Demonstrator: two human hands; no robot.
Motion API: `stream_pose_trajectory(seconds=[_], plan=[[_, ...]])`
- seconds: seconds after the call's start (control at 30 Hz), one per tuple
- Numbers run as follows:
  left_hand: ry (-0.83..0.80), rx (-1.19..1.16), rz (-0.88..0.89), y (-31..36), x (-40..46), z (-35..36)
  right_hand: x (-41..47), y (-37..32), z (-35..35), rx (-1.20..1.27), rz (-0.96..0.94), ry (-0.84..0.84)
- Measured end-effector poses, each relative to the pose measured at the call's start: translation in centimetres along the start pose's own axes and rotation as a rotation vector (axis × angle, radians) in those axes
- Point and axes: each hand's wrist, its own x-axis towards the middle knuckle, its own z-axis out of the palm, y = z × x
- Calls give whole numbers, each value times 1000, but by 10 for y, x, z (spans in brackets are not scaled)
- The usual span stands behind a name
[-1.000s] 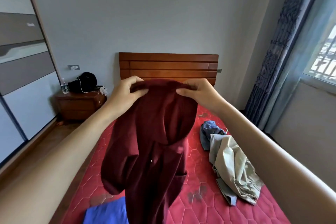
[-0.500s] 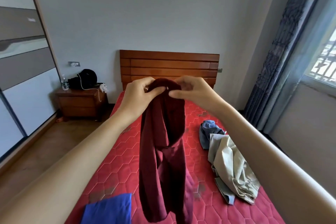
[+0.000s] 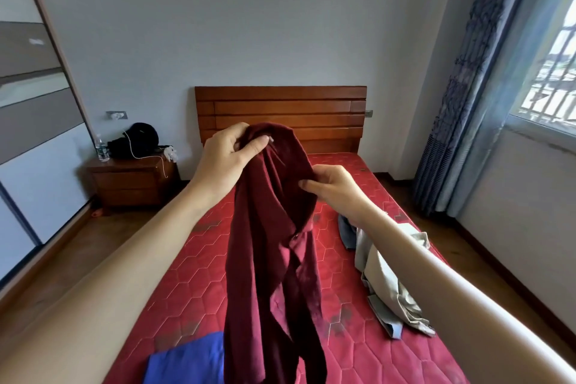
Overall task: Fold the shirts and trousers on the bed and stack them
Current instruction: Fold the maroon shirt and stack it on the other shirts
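Holding the maroon shirt (image 3: 274, 227) bunched at its top in our left hand (image 3: 224, 162), we let its long axis hang straight down over the bed (image 3: 193, 259), while our right hand (image 3: 336, 187), lower and just beside it, pinches its right edge.

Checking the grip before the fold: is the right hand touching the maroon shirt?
Touching. The head view shows the right hand's fingertips pinching the maroon shirt's edge, below the left hand gripping its top.
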Motion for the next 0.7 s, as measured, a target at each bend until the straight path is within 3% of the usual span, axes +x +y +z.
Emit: stream_pose_trajectory(seconds=[0.2,0.33,0.5,0.63,0.7], plan=[[99,256,7,-27,-11,-21,22,-25,-25,-233,-103,158],[139,277,9,-36,-14,-25,30,-46,-32,-316,-152,221],[6,201,-7,-39,-11,-34,29,-69,-52,-118,-9,-49],[79,232,-27,-38,-4,-31,21,-76,-65,-13,65,-315],[113,278,-7,-34,-1,-28,19,-77,-64,41,83,-364]])
